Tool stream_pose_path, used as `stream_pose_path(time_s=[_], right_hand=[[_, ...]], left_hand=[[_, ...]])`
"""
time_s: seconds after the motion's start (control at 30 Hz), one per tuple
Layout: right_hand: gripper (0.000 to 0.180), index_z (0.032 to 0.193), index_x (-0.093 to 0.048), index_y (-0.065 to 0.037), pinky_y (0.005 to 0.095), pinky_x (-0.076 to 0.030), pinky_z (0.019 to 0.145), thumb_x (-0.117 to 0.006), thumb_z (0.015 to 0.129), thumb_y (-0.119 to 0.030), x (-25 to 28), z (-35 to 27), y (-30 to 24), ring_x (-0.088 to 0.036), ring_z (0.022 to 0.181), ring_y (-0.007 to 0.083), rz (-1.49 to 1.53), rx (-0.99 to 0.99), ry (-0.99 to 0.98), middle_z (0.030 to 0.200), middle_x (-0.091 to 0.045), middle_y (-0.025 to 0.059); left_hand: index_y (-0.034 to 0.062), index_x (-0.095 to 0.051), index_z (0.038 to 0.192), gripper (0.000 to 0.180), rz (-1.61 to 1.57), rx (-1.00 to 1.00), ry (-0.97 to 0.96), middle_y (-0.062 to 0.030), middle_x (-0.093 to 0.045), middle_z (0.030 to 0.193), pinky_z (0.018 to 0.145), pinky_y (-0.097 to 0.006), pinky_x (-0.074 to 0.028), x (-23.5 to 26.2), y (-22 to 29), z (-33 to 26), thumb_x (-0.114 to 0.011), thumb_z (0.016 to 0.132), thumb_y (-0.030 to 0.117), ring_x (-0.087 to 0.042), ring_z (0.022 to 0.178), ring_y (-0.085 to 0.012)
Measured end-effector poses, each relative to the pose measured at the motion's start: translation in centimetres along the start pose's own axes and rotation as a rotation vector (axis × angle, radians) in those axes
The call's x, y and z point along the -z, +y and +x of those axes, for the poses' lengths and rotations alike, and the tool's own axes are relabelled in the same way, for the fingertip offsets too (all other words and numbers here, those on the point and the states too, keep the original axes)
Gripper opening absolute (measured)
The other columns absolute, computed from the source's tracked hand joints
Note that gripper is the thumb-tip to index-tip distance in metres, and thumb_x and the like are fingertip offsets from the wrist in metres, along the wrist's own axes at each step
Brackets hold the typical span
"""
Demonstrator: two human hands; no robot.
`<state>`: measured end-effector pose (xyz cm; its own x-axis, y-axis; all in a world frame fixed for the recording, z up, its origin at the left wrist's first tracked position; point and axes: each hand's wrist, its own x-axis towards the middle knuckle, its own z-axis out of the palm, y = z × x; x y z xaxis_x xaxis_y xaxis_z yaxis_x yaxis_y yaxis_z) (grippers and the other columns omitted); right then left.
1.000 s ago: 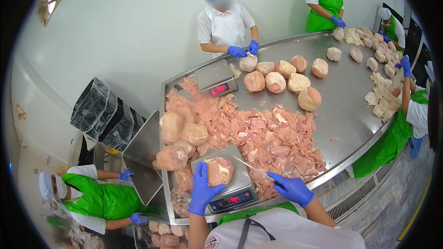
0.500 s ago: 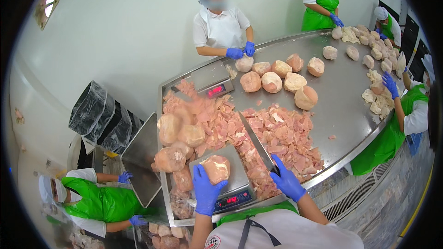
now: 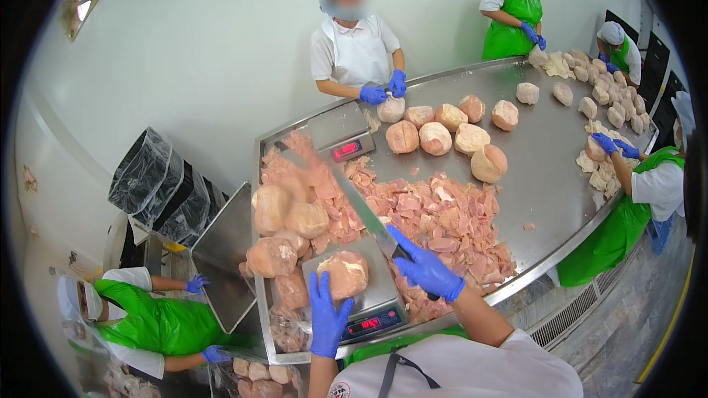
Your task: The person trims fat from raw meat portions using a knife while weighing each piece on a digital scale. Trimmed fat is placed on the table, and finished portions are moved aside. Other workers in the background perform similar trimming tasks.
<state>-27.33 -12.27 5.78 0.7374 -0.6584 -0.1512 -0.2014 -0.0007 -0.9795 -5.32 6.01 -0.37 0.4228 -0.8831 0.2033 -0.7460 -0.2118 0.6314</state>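
Left hand (image 3: 327, 318): blue-gloved, open, fingertips beside the bag of meat (image 3: 344, 274) on the scale (image 3: 369, 308).
Right hand (image 3: 426, 270): blue-gloved, closed around a long knife (image 3: 352, 197), blade reaching up-left over the meat pile (image 3: 435, 215).
Counter (image 3: 549, 169): steel, carrying the meat.

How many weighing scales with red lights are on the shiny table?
2. One grey digital scale sits at the near edge by the person's left hand, a bagged lump of meat on it. The other grey digital scale sits at the far edge by the co-worker in white.
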Motion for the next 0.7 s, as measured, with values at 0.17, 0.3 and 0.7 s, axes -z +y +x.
stream_pose_path(time_s=[0.17, 0.3, 0.7], right_hand=[[0.073, 0.164, -0.02, -0.029, 0.0332, -0.051, 0.062, -0.056, 0.101, -0.019, -1.3, -1.8, 4.7, -0.055, 0.062, 0.0155, -0.029, -0.159, -0.051, 0.078, -0.059, 0.009], [0.074, 0.165, -0.015, -0.027, 0.0336, -0.051, 0.061, -0.054, 0.102, -0.019, 1.1, -1.0, 6.2, -0.055, 0.062, 0.0149, -0.078, -0.036, 0.164, 0.08, -0.057, 0.0081], [0.072, 0.164, -0.019, -0.025, 0.0307, -0.052, 0.063, -0.052, 0.101, -0.016, 1.4, -1.2, 1.1, -0.055, 0.067, 0.0123, 0.165, -0.041, 0.179, 0.094, -0.06, 0.0054]], left_hand=[[0.004, -0.034, 0.155, 0.089, 0.004, 0.028, 0.054, -0.0271, -0.025, 0.161, 0.121, -0.046, -0.029, -0.6, -0.4, 0.1, -0.081, 0.08, 0.013, -0.03, 0.149, -0.0428], [0.0033, -0.038, 0.153, 0.087, -0.029, 0.042, 0.043, -0.0255, -0.028, 0.161, 0.121, -0.045, -0.03, 0.2, -1.8, 0.0, -0.083, 0.079, 0.015, -0.032, 0.148, -0.0404], [0.0059, -0.055, 0.142, 0.066, 0.046, 0.077, 0.077, -0.022, -0.047, 0.149, 0.116, -0.045, -0.035, 2.3, -1.3, -0.3, -0.082, 0.083, 0.017, -0.043, 0.14, -0.0373]])
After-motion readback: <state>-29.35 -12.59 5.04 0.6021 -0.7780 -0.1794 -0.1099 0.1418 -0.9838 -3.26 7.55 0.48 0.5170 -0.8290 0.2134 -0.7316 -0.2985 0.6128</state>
